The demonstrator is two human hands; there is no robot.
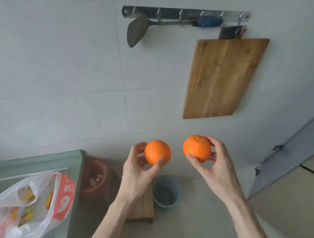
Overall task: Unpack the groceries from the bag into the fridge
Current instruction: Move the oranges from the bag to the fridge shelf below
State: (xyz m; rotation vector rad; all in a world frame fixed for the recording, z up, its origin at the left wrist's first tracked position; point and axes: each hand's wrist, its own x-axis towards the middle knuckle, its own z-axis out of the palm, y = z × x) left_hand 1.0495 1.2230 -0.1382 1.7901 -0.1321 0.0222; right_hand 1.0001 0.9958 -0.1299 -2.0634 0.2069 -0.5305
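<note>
My left hand [136, 174] grips one orange [156, 151] by thumb and fingers, held up in mid-air at centre. My right hand [216, 163] grips a second orange [196, 147], stem end up, just to the right. The two fruits are apart, side by side. A white and red plastic grocery bag [31, 208] lies open on the pale green counter [72, 157] at lower left, with several yellow and orange packets showing through it. No fridge is in view.
A wooden cutting board [220, 77] and a metal spatula [136, 31] hang from a wall rail [184, 12]. Below my hands stand a blue bucket [166, 191], a small wooden stool [143, 208] and a brown jar [96, 178]. A grey door [287, 155] is at right.
</note>
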